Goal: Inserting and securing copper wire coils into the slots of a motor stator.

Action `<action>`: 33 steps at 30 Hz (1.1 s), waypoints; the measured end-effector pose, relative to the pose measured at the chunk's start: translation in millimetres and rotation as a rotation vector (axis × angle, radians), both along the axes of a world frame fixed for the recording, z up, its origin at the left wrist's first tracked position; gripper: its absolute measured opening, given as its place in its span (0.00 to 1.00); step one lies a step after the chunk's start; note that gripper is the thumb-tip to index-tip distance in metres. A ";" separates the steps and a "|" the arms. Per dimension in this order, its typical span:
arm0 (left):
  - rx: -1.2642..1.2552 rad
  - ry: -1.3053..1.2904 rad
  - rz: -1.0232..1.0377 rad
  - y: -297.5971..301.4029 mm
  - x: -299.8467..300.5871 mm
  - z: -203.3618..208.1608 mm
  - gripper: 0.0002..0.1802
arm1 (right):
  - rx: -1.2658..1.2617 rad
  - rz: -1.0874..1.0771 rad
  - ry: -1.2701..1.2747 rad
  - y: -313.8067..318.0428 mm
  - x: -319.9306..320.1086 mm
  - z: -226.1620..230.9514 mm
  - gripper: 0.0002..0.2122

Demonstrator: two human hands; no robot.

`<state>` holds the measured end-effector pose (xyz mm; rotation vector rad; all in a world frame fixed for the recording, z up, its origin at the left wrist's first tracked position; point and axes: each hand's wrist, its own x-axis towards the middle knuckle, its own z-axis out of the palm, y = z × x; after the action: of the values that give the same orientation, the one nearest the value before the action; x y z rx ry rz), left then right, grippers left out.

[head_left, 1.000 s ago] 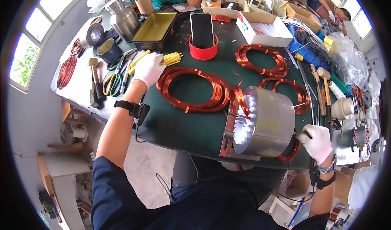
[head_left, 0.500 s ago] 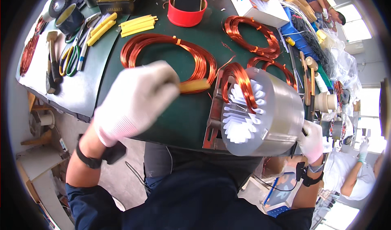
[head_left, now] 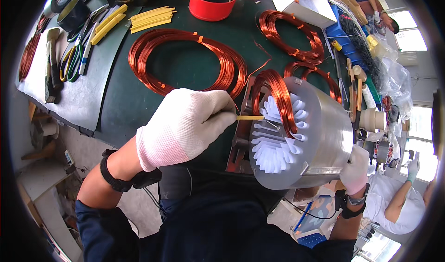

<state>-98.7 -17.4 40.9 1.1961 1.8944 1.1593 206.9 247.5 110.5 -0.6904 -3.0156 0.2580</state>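
A silver cylindrical motor stator (head_left: 327, 130) lies on its side in front of me, its slotted end facing left. White paper slot liners (head_left: 273, 156) fan out around its bore. A bundle of copper winding wire (head_left: 279, 95) loops out over the upper slots. My left hand (head_left: 190, 123), in a white glove, is closed, pinching a thin yellow strip (head_left: 250, 118) whose far tip reaches the slots beside the copper. My right hand (head_left: 356, 169), gloved too, grips the stator's right end, its fingertips partly hidden there. Beneath the stator sits a metal stand (head_left: 237, 148).
Large copper coils (head_left: 139, 60) lie on the green table mat (head_left: 185, 67), with more coils (head_left: 317, 44) at right. Yellow strips (head_left: 150, 19), scissors (head_left: 74, 65), a brush (head_left: 52, 53), a red round container (head_left: 213, 9) and a white box (head_left: 301, 4) stand around. A co-worker's arm (head_left: 401, 194) shows at right.
My left hand has moved right and down, bringing the yellow strip's tip to the stator's slots. My right hand stays at the stator's right end; the view has shifted slightly.
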 end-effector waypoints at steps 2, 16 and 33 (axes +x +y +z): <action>-0.010 0.027 -0.013 1.6 0.2 3.9 0.07 | -0.005 -0.003 0.009 1.0 1.2 -2.1 0.07; 0.018 0.144 -0.138 1.8 -6.7 0.7 0.07 | -0.016 -0.021 -0.023 -5.9 -9.6 4.8 0.08; -0.111 0.145 -0.248 24.7 -18.4 -0.3 0.11 | 0.021 0.002 -0.019 2.2 -6.9 10.3 0.06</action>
<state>-117.1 7.4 40.6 1.4383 1.8251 0.8448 200.0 249.7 120.8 -0.6926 -3.0327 0.2215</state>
